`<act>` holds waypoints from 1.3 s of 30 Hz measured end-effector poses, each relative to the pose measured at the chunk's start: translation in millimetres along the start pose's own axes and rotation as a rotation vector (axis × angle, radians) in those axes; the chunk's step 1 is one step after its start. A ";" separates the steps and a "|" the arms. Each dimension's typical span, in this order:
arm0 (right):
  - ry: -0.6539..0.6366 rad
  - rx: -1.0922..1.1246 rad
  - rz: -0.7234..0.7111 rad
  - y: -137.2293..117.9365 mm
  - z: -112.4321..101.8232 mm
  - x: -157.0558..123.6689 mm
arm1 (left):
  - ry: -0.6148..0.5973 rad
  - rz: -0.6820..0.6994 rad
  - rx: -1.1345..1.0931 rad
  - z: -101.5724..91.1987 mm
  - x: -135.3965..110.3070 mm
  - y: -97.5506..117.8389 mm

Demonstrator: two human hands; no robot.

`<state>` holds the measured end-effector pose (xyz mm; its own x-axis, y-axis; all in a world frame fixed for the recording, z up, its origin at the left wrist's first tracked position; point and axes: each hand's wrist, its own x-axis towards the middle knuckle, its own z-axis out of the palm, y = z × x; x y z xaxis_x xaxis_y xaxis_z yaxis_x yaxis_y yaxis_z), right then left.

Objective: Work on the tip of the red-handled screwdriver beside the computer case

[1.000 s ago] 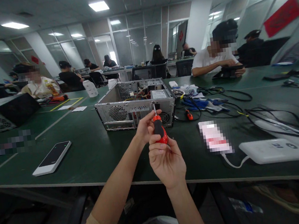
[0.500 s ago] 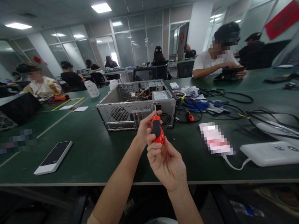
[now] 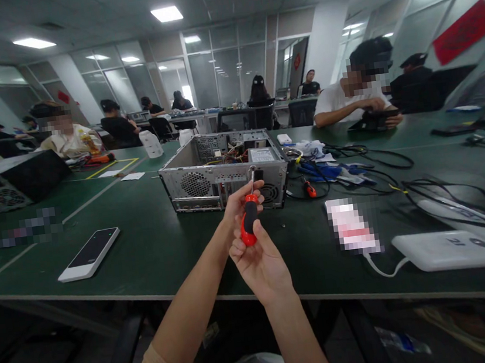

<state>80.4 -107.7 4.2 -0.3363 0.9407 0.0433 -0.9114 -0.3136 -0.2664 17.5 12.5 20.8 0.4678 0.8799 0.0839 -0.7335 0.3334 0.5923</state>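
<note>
A red and black screwdriver [image 3: 251, 214] points away from me, its metal shaft reaching the upper rear panel of an opened computer case [image 3: 207, 180]. My right hand [image 3: 263, 261] is closed on the butt end of the handle, palm upward with the thumb along its side. My left hand [image 3: 237, 203] curls round the front of the screwdriver by the shaft, close to the panel. Wires and a power supply [image 3: 261, 154] show inside the case. Whether the tip sits in a screw is too small to tell.
Right of the case lie blue gloves [image 3: 316, 171], a second screwdriver [image 3: 309, 189] and black cables [image 3: 372, 157]. Nearer are a blurred phone [image 3: 352, 227] and a white power bank [image 3: 452, 249]. A white device [image 3: 90, 255] lies left. Several people sit at surrounding tables.
My right hand and the handle's butt have shifted left and slightly down, so the screwdriver is now more slanted. My left hand stays by the shaft.
</note>
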 end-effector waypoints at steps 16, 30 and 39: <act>-0.040 0.047 0.066 -16.5 13.3 -14.0 | 0.052 0.003 0.133 13.8 -4.9 1.5; 0.130 -0.118 -0.192 -4.9 5.8 -0.6 | 0.152 -0.014 0.244 12.8 -3.8 -2.2; 0.089 -0.043 -0.029 -11.2 15.7 -14.4 | 0.130 0.001 0.144 20.3 -9.7 3.3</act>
<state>91.7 -119.8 21.7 -0.2857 0.9577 -0.0340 -0.9089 -0.2820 -0.3072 20.6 -1.8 38.2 0.3928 0.9195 -0.0139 -0.6513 0.2888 0.7017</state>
